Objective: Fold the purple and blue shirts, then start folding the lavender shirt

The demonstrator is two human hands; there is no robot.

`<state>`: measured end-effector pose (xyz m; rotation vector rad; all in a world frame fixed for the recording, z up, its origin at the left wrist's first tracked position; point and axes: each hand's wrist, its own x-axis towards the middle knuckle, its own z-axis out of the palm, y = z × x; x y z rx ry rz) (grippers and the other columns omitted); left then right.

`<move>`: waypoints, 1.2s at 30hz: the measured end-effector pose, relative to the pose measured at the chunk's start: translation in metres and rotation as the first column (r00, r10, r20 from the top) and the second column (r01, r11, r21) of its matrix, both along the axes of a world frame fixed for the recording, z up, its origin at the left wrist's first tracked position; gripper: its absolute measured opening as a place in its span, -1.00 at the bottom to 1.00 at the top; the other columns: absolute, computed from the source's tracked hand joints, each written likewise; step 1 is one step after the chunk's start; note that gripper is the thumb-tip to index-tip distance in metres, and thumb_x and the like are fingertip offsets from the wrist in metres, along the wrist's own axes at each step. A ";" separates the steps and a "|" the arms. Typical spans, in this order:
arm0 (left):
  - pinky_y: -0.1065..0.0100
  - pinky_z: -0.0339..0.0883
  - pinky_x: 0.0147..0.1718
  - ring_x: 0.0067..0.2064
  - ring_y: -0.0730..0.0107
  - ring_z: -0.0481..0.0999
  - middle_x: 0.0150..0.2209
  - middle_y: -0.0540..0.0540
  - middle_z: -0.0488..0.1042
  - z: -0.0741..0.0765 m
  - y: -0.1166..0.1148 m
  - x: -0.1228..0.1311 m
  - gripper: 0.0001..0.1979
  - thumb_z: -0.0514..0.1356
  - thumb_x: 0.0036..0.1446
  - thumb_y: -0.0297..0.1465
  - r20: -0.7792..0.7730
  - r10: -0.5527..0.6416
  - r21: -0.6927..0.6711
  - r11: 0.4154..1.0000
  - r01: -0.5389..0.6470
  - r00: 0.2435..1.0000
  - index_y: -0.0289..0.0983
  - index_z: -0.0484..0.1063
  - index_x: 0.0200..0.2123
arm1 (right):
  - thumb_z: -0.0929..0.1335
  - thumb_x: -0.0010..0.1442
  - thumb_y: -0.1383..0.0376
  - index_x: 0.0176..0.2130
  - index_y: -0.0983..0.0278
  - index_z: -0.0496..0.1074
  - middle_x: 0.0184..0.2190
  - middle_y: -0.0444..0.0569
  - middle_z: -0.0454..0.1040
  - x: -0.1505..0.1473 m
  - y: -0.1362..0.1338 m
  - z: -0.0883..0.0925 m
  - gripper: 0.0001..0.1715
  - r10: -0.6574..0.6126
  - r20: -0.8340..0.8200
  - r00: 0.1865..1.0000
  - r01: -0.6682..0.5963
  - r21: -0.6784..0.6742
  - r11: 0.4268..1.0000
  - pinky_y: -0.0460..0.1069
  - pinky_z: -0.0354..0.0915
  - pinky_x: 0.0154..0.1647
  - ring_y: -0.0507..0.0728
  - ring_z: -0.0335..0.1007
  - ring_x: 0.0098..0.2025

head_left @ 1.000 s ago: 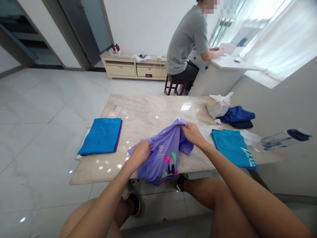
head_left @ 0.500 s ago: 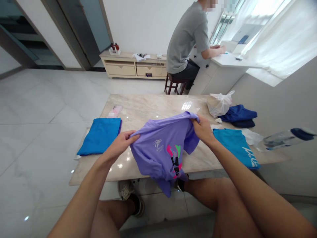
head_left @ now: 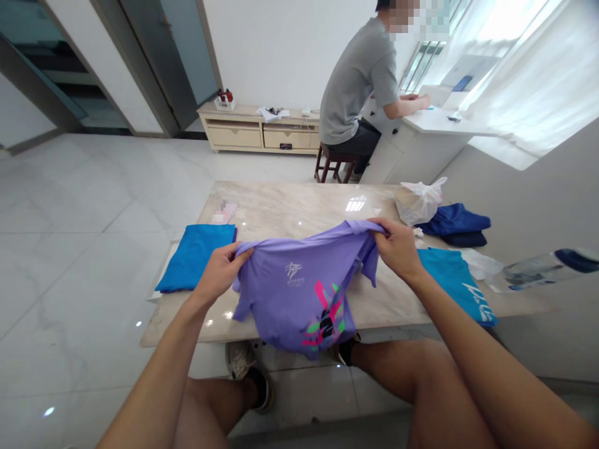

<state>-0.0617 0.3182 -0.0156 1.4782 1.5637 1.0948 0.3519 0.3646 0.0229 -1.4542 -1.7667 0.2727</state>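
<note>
A purple T-shirt (head_left: 285,299) with a small white logo and a pink, green and black print is stretched between my hands, over the near edge of the marble table (head_left: 290,206). My left hand (head_left: 221,269) pinches one shoulder of it. At the other shoulder, my right hand (head_left: 397,247) is closed on the cloth. The shirt's lower part droops past the table edge toward my legs. Left of it lies a folded blue garment (head_left: 196,257), with a purple edge showing beneath. A folded teal shirt (head_left: 453,280) with white lettering lies by my right forearm.
Toward the table's right end are a white plastic bag (head_left: 421,199), dark blue cloth (head_left: 461,218) and a clear water bottle (head_left: 538,271) with a blue lid. Beyond, a person in grey (head_left: 355,81) sits on a stool by a white desk (head_left: 444,121). A low cabinet (head_left: 238,134) lines the wall.
The purple T-shirt has spread wider and flatter between my hands, so its print shows more fully. My right hand has shifted slightly right. The whole view has moved a little.
</note>
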 end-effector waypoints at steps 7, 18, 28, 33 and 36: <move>0.27 0.42 -0.21 -0.22 0.14 0.57 -0.32 -0.07 0.63 0.005 -0.002 -0.001 -0.59 0.23 0.25 0.01 -0.193 0.103 0.132 0.988 -0.078 0.976 -0.20 0.67 -0.27 | 0.41 0.37 -0.01 -0.19 0.22 0.69 -0.35 0.02 0.67 0.004 0.002 -0.005 -0.60 -0.012 0.011 1.000 0.013 -0.019 1.000 0.10 0.42 -0.20 0.27 0.55 -0.30; 0.19 0.49 0.06 -0.02 0.10 0.61 -0.07 -0.15 0.65 -0.008 0.006 -0.009 -0.69 0.22 0.39 -0.15 -0.364 0.195 0.277 0.956 -0.094 0.911 -0.17 0.69 -0.06 | 0.33 0.49 0.04 0.01 0.21 0.67 -0.12 0.10 0.73 0.015 0.009 -0.020 -0.59 -0.159 0.034 0.987 0.156 0.087 0.984 0.17 0.48 0.04 0.35 0.63 -0.05; 0.18 0.43 0.07 0.05 0.01 0.62 -0.03 -0.22 0.66 -0.032 0.027 -0.020 -0.67 0.18 0.40 -0.14 -0.537 0.198 0.204 0.974 -0.102 0.820 -0.20 0.65 -0.07 | 0.29 0.53 -0.06 -0.05 0.18 0.66 -0.14 0.14 0.74 0.019 0.017 -0.034 -0.51 -0.187 0.178 0.966 0.179 0.060 0.982 0.16 0.44 0.04 0.40 0.62 -0.05; 0.23 0.40 -0.11 -0.07 0.06 0.62 -0.15 -0.16 0.66 -0.027 0.024 -0.012 -0.66 0.11 0.46 -0.12 -0.514 0.239 0.175 0.970 -0.172 0.824 -0.17 0.60 -0.04 | 0.29 0.54 -0.11 -0.08 0.20 0.64 -0.22 0.13 0.70 0.022 0.013 -0.031 -0.47 -0.204 0.191 0.960 0.195 0.067 0.979 0.15 0.40 0.01 0.38 0.60 -0.12; 0.26 0.40 -0.11 -0.13 0.15 0.60 -0.19 -0.11 0.65 -0.025 0.024 -0.011 -0.61 0.02 0.52 -0.09 -0.434 0.261 0.250 0.954 -0.163 0.862 -0.17 0.56 -0.03 | 0.25 0.57 -0.11 -0.07 0.21 0.62 -0.25 0.10 0.68 0.032 0.015 -0.033 -0.44 -0.219 0.156 0.963 0.210 0.071 0.975 0.14 0.39 0.01 0.35 0.57 -0.14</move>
